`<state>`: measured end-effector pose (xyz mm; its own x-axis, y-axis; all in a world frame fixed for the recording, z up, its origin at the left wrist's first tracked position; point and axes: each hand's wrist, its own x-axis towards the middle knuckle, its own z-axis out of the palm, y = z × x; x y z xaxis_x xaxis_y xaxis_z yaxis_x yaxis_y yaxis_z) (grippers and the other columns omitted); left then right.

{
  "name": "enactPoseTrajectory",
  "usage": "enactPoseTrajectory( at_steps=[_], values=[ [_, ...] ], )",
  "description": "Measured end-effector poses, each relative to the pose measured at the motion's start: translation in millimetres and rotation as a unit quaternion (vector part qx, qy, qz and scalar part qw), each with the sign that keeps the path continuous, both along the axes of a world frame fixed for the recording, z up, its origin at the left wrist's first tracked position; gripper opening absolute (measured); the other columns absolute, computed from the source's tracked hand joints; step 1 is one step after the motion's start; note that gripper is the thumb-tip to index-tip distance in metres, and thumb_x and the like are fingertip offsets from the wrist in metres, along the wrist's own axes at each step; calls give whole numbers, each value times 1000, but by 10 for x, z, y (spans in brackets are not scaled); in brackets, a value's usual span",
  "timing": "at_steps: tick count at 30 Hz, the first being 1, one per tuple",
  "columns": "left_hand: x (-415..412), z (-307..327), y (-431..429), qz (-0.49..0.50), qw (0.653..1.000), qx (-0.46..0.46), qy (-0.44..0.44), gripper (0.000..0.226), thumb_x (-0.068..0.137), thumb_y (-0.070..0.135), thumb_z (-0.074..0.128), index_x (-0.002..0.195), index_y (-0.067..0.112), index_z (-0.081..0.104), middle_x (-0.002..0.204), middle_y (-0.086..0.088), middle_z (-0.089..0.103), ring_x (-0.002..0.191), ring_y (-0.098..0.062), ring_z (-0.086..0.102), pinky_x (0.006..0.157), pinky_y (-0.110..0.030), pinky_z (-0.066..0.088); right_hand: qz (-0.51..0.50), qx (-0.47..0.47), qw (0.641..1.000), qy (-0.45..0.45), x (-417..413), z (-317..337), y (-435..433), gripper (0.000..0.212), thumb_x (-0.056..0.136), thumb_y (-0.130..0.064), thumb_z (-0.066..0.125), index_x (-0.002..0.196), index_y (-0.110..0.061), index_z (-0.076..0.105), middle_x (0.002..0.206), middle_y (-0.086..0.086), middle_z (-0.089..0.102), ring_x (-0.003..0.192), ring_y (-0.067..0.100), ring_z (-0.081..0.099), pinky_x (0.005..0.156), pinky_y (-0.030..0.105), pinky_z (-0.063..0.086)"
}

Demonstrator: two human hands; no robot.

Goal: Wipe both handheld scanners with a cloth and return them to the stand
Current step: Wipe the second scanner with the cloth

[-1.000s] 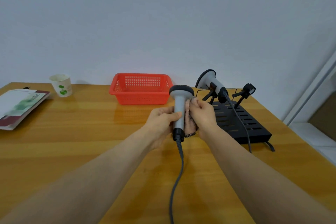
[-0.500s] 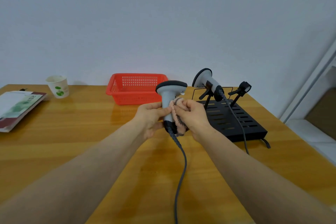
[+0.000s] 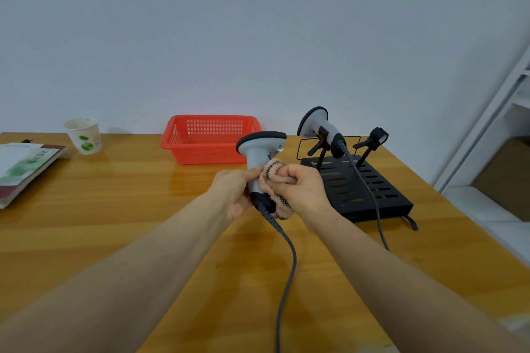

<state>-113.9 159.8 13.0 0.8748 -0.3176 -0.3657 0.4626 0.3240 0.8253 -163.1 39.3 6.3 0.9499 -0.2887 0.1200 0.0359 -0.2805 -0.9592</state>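
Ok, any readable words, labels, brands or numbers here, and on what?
Nothing reads clearly.
Booklet: pale characters along its dark red edge, too blurred to read.
Paper cup: green logo only, no legible words.
Held scanner, docked scanner, stand, cloth, red basket: no text visible.

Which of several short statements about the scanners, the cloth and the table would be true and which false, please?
1. The left hand grips a scanner by its handle. True.
2. The cloth in the right hand is blue. False: it is pinkish with a dark pattern.
3. The second scanner sits on the black stand. True.
4. The paper cup stands inside the red basket. False: it stands on the table, left of the basket.
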Motion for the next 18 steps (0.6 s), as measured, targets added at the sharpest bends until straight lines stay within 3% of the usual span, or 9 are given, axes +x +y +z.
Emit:
enactPoseTrajectory(
  at_steps=[3,6,8,10,12,15,18],
  values=[
    [-15,-10,29,-4,1000,5,1,28,89,2,59,113,-10,54,94,-19,63,75,-27,64,51,-37,56,-11,-25,999,41,9,32,-78,10,82,-7,69,89,-13,63,81,-1,62,84,14,61,68,18,48],
    [-25,4,56,-15,1000,16,-22,21,91,5,56,110,-5,55,93,-15,62,77,-24,62,55,-36,51,-90,-49,992,71,63,80,-217,47,80,-14,72,121,-14,50,107,1,56,101,18,55,82,30,47],
    [-45,32,51,-28,999,16,-36,16,93,5,53,106,-2,58,90,-13,63,76,-23,62,57,-35,51,-102,-42,993,37,84,163,-218,36,83,-21,68,117,-16,57,106,-1,60,101,17,57,85,34,50],
    [-68,45,36,-36,998,11,-42,16,93,4,52,106,-3,60,90,-13,64,77,-23,62,59,-35,51,-87,-3,996,22,115,227,-169,12,87,-23,63,95,-14,67,96,7,67,94,20,62,83,40,52],
    [-97,40,17,-46,998,10,-52,15,93,4,51,103,-2,61,91,-14,65,80,-24,63,62,-36,53,-91,69,993,36,159,266,-135,12,88,-20,62,81,-12,68,96,17,69,89,23,63,85,44,52],
    [-130,4,8,-51,995,28,-84,15,93,3,51,103,-1,62,97,-15,67,88,-28,64,68,-41,55,-84,169,980,68,198,245,-120,14,87,-15,64,89,-1,66,105,23,67,90,27,63,87,46,52],
    [-173,-13,10,-57,989,67,-119,19,94,3,51,110,0,61,95,-13,67,82,-26,65,71,-41,56,-116,93,988,51,216,170,-89,24,86,-16,66,90,8,65,101,29,67,84,29,63,86,51,52]
  ],
)
